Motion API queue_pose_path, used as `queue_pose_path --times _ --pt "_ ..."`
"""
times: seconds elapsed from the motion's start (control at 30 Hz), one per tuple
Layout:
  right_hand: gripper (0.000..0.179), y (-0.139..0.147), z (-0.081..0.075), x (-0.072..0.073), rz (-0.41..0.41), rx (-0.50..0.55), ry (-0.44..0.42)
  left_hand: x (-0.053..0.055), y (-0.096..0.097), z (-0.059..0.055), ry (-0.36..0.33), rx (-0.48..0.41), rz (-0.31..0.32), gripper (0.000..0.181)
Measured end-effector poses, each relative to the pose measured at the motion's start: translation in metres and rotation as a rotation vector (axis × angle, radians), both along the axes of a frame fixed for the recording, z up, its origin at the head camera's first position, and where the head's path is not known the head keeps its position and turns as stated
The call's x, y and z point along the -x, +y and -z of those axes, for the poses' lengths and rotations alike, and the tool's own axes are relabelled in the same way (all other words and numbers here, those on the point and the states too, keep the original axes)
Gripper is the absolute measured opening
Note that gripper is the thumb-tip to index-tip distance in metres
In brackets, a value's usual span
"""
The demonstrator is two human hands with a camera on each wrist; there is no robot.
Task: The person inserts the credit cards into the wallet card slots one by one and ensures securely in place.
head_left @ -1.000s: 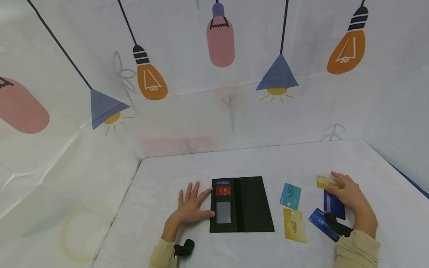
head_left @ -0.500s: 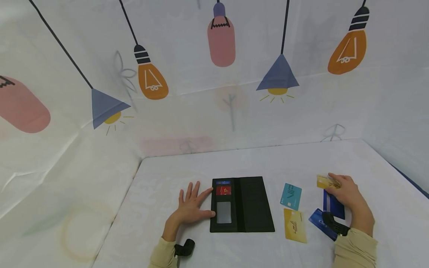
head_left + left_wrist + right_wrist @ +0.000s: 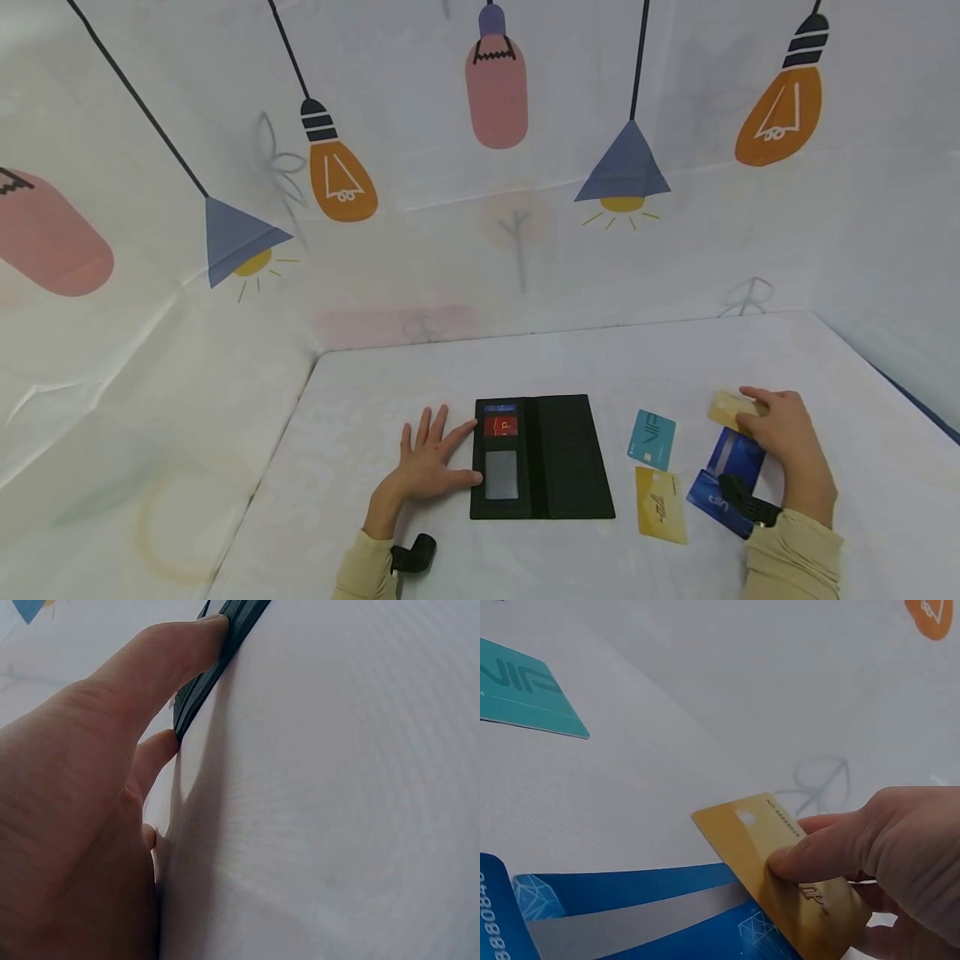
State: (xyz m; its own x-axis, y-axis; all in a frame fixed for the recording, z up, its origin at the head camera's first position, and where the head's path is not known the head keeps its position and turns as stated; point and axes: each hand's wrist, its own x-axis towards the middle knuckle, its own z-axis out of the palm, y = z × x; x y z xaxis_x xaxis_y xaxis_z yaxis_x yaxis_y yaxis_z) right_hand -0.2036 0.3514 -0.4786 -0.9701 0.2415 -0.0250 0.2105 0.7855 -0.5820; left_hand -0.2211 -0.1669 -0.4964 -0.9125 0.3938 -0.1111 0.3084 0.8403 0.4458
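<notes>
My right hand pinches a gold card between thumb and fingers, at the right of the table. The gold card overlaps a blue card with a pale stripe in the right wrist view. A second blue card lies partly under the wrist camera. My left hand lies with fingers spread, thumb and index fingertip at the left edge of an open black card wallet. The wallet's left side holds a red card, a blue card edge above it, and a clear window.
Between the wallet and my right hand lie a teal VIP card and another gold card. The white tabletop meets a white cloth wall printed with lamps behind and to the sides.
The gold card has tilted in my right hand. Under it, the striped blue card has turned and shifted left, now against the other blue card. The left hand and wallet have stayed put.
</notes>
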Motion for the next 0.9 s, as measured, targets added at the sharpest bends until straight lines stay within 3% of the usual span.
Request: queue_pose_path --times 0.3,0.57,0.9 --pt "0.045 -0.004 -0.008 -0.002 0.034 0.007 0.017 0.0 -0.001 0.0 0.002 0.001 0.003 0.081" --pt "0.049 -0.007 -0.013 -0.003 0.108 0.096 -0.014 -0.002 0.0 -0.002 0.001 -0.005 0.011 0.081" --pt "0.053 -0.013 -0.018 -0.005 0.177 0.148 0.071 -0.002 0.0 -0.003 0.001 -0.013 0.01 0.081"
